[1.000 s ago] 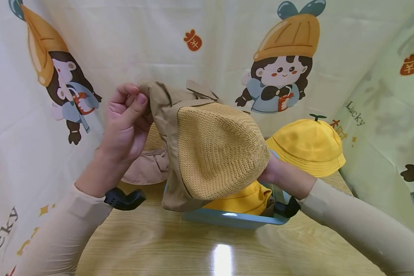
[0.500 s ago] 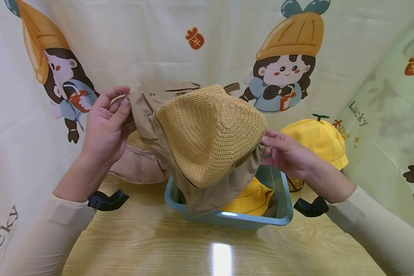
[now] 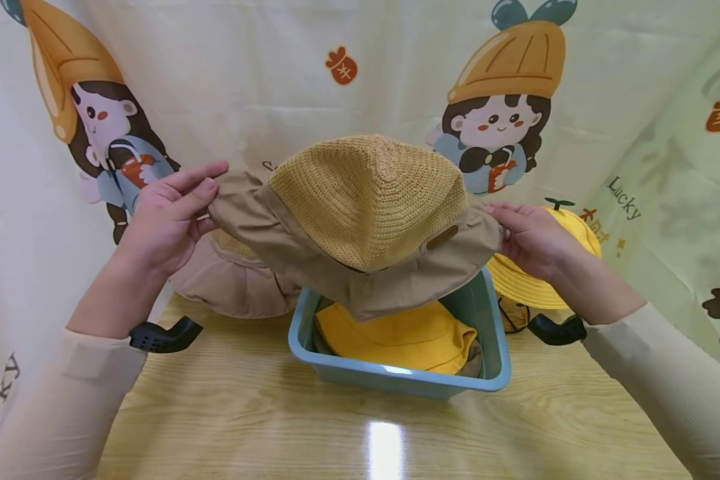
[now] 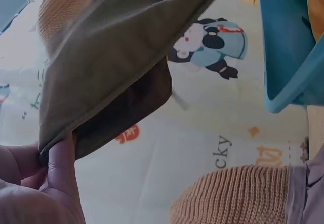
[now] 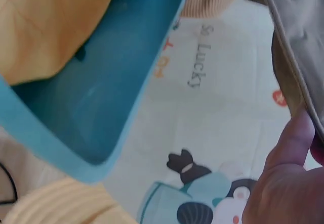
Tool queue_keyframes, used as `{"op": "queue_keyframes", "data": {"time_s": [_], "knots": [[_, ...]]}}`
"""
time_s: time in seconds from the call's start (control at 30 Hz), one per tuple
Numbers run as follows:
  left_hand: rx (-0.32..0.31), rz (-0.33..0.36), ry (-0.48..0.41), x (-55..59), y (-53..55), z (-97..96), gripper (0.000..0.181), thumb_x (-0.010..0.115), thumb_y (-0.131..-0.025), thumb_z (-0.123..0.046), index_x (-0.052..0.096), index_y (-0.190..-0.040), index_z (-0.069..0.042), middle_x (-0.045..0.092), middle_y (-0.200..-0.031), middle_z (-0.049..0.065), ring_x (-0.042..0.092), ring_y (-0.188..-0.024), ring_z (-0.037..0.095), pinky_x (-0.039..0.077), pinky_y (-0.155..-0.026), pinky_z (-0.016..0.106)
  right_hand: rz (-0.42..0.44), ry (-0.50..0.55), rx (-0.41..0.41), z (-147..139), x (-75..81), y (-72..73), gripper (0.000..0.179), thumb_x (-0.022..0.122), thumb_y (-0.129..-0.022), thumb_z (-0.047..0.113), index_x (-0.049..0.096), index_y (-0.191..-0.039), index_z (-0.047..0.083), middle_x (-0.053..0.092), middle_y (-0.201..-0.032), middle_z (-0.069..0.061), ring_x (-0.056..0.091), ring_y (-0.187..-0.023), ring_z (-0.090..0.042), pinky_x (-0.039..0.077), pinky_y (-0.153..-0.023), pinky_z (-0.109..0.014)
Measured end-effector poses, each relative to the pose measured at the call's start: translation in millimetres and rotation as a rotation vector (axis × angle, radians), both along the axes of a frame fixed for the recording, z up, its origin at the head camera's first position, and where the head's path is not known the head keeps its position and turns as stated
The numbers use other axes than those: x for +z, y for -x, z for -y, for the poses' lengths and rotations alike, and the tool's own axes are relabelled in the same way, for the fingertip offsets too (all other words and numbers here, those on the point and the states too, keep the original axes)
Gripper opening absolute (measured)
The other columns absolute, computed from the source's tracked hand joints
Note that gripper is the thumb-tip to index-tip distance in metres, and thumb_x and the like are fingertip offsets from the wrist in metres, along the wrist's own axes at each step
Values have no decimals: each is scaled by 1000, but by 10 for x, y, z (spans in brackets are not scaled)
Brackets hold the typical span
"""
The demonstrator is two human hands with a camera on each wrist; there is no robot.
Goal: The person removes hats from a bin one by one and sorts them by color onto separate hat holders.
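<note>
Between my two hands a sun hat [image 3: 366,207] with a tan knitted crown and a brown cloth brim is stretched out above the blue bin. My left hand [image 3: 171,217] pinches the brim's left edge between thumb and fingers; the left wrist view shows the thumb on the brim [image 4: 101,77]. On the opposite side my right hand [image 3: 537,240] pinches the brim's right edge, and in the right wrist view its thumb lies against the cloth. The crown points up and has a crease down its front. The hat's underside is hidden in the head view.
Below the hat stands a blue bin [image 3: 396,383] with yellow cloth hats [image 3: 396,340] inside. A pinkish-brown hat [image 3: 234,287] lies on the wooden table at left. To the right sits a yellow hat with a sprout [image 3: 516,287]. A printed curtain [image 3: 264,73] hangs behind.
My right hand has come out from behind the crown and moved right to the brim. My left hand has shifted left. The hat has turned crown-up and its brim has spread wide.
</note>
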State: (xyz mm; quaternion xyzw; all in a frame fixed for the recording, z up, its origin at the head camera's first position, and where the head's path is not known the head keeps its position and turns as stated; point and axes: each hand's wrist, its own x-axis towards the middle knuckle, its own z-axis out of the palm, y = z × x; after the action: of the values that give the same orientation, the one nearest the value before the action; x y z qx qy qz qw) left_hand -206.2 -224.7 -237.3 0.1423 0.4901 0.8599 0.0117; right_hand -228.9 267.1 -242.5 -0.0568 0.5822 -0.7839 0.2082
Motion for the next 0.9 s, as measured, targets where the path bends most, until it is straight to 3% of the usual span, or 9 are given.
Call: {"op": "queue_keyframes", "data": {"time_s": [0.13, 0.27, 0.4, 0.6, 0.77, 0.9], "knots": [[-58, 48, -8, -14, 17, 92, 31, 54, -98, 5, 66, -126, 4, 70, -108, 12, 73, -90, 21, 61, -72, 32, 9, -49, -21, -43, 75, 76, 23, 54, -103, 12, 76, -105, 7, 74, -95, -2, 72, -79, -12, 59, -73, -24], [-123, 87, -46, -77, 74, 143, 31, 49, -101, 4, 66, -127, 3, 72, -101, 12, 73, -87, 19, 60, -71, 29, 76, -26, -39, -4, 129, 149, 21, 56, -102, 15, 76, -105, 9, 73, -93, -2, 71, -77, -12, 59, -71, -24], [-135, 121, -107, -134, 130, 177, 32, 47, -102, 2, 63, -129, 3, 69, -105, 13, 73, -91, 21, 60, -74, 31, 177, 97, -38, 78, 135, 234, 22, 57, -101, 19, 74, -110, 7, 74, -95, -5, 71, -80, -15, 59, -75, -27], [-122, 141, -204, -91, 139, 300, 32, 49, -101, 3, 61, -129, 5, 68, -105, 17, 73, -92, 26, 60, -76, 35, 147, 173, -87, 277, 172, 379, 23, 58, -100, 9, 69, -121, 8, 74, -98, -6, 72, -80, -16, 59, -76, -27], [-88, 162, -274, -50, 192, 456, 32, 50, -99, 5, 60, -130, 7, 67, -104, 19, 73, -90, 30, 60, -76, 38, 120, 101, -188, 530, 205, 548, 21, 62, -97, 5, 72, -114, 9, 73, -101, -5, 71, -81, -16, 59, -74, -27], [-36, 211, -348, -81, 258, 630, 33, 51, -99, 5, 61, -130, 6, 64, -108, 18, 72, -89, 31, 60, -77, 40, 121, 30, -237, 780, 200, 748, 19, 61, -97, 4, 73, -110, 10, 70, -102, -4, 69, -83, -16, 59, -72, -26]]}}
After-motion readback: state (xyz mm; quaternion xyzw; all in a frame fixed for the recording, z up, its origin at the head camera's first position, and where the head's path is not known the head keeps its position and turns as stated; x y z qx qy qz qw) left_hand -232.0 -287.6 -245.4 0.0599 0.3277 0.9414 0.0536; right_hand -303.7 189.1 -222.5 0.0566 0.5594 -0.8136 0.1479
